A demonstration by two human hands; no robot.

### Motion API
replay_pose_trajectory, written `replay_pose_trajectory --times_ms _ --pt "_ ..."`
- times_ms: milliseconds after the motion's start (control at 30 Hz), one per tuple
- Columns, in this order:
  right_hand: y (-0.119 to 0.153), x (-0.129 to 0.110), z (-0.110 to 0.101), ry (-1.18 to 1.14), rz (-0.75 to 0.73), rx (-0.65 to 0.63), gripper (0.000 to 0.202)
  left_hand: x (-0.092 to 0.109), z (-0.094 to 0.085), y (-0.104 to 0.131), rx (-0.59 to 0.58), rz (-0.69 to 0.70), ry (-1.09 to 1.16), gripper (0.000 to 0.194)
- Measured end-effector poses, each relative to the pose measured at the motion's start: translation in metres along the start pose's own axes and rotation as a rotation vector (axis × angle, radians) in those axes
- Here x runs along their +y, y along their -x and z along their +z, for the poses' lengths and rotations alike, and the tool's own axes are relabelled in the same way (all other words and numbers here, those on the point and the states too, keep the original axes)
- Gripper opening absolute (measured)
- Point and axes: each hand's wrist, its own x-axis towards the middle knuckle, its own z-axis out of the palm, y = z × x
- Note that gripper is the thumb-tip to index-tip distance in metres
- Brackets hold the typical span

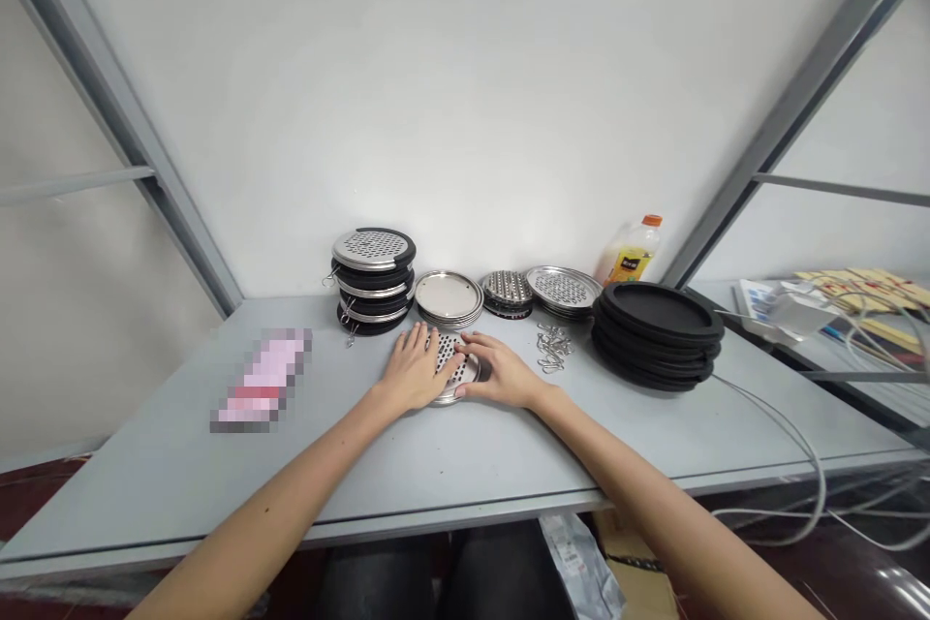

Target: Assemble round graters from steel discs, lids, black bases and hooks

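Note:
A round perforated steel disc [456,366] lies flat on the grey table [436,465] in front of me. My left hand [416,370] rests on its left side with fingers spread over the holes. My right hand [501,372] holds its right edge, fingers laid across the rim. Just behind are a stack of plain steel plates [449,296], a pile of small perforated discs [507,291] and wider perforated plates [563,289]. A stack of assembled black-rimmed discs [373,279] stands at the back left.
A pile of black rubber rings [658,334] sits to the right, with loose wire clips [553,349] beside it. A yellow juice bottle [631,254] stands by the wall. A blurred pink item [262,380] lies at left. Cables [791,446] trail off the right edge.

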Motion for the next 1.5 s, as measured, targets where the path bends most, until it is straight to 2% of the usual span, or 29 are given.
replay_pose_trajectory --times_ms 100,300,400,467,567,733,1100,1300,1500 --pt "0.000 -0.001 0.001 -0.004 0.008 -0.010 0.082 -0.003 0.006 -0.001 0.019 0.017 -0.027 0.084" --pt "-0.002 -0.011 -0.007 -0.061 0.026 -0.031 0.076 -0.008 0.003 0.004 0.047 0.069 -0.021 0.080" --pt "-0.008 -0.021 -0.008 -0.080 0.040 -0.028 0.056 -0.009 0.001 0.007 0.047 0.105 -0.009 0.077" --pt "-0.013 -0.027 -0.002 -0.072 0.096 0.038 0.046 -0.010 0.002 0.009 0.039 0.133 0.006 0.074" --pt "-0.021 -0.034 0.016 -0.013 0.160 0.135 0.050 -0.010 0.004 0.010 0.046 0.133 0.043 0.070" --pt "-0.028 -0.039 0.037 0.176 0.167 0.050 0.053 -0.011 0.009 0.008 0.073 0.089 0.070 0.072" --pt "-0.026 -0.039 0.041 0.264 0.172 0.030 0.054 -0.009 0.006 0.007 0.063 0.112 0.040 0.070" --pt "-0.026 -0.038 0.041 0.258 0.143 0.072 0.051 -0.009 0.006 0.007 0.057 0.093 0.063 0.070" --pt "-0.027 -0.043 0.036 0.215 0.162 0.070 0.053 -0.013 -0.009 0.013 -0.024 0.148 0.038 0.074"
